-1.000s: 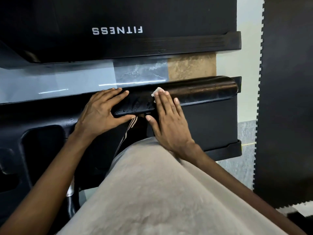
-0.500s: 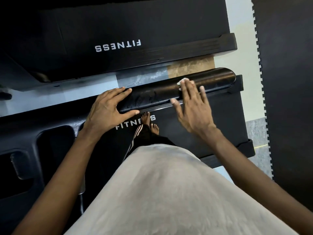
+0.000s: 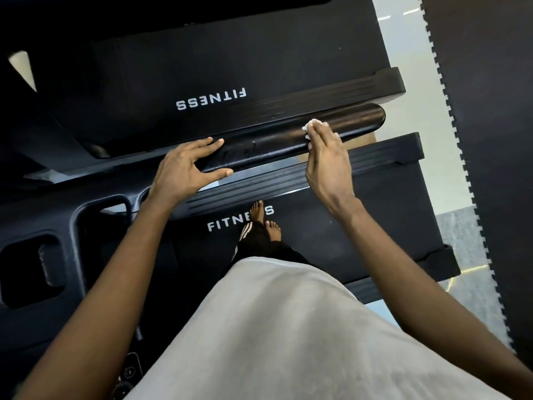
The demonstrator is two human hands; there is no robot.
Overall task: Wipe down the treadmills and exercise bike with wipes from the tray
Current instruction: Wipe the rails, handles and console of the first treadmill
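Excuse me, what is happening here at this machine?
A person stands barefoot on a treadmill and is cleaning its black handrail. The right hand presses a small white wipe onto the handrail towards its far end. The left hand rests on the same rail nearer the console, fingers across the top and thumb at the near edge. A second treadmill stands just beyond.
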